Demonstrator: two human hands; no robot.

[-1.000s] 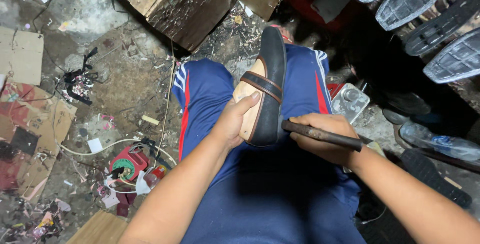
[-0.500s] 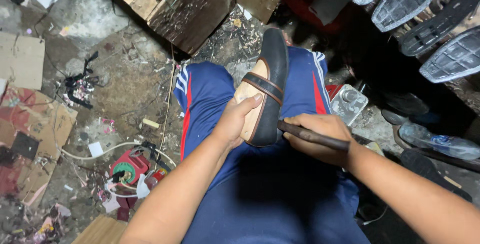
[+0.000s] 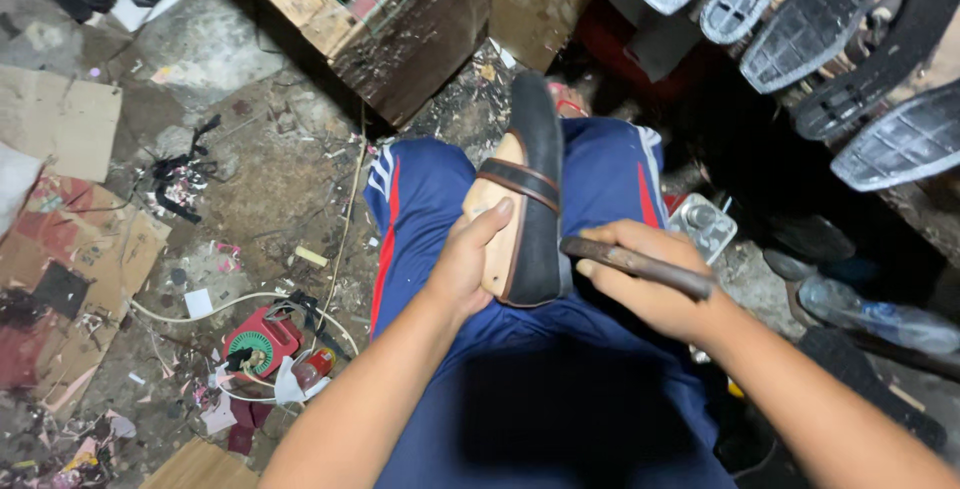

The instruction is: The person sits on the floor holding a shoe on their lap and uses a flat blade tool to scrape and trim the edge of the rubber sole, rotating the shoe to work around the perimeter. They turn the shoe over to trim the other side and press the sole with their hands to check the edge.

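Littered concrete floor (image 3: 250, 179) is spreading out to the person's left, strewn with flattened cardboard (image 3: 60, 119), paper scraps, a white cable and a small red reel (image 3: 258, 344), while a worn wooden crate (image 3: 400, 19) is standing ahead and a row of dark shoe soles (image 3: 830, 39) is hanging at the upper right. Seated in blue track trousers (image 3: 420, 199), the person is resting a black shoe on a pale wooden last (image 3: 525, 199) along the lap, toe pointing away. The left hand (image 3: 470, 264) is reaching forward with a straight forearm, its fingers curled round the heel end and the thumb lying flat on the last. The right hand (image 3: 650, 284) is coming in from the right, closed in a fist around a dark tool handle (image 3: 635, 264), whose end is touching the shoe's side near the heel.
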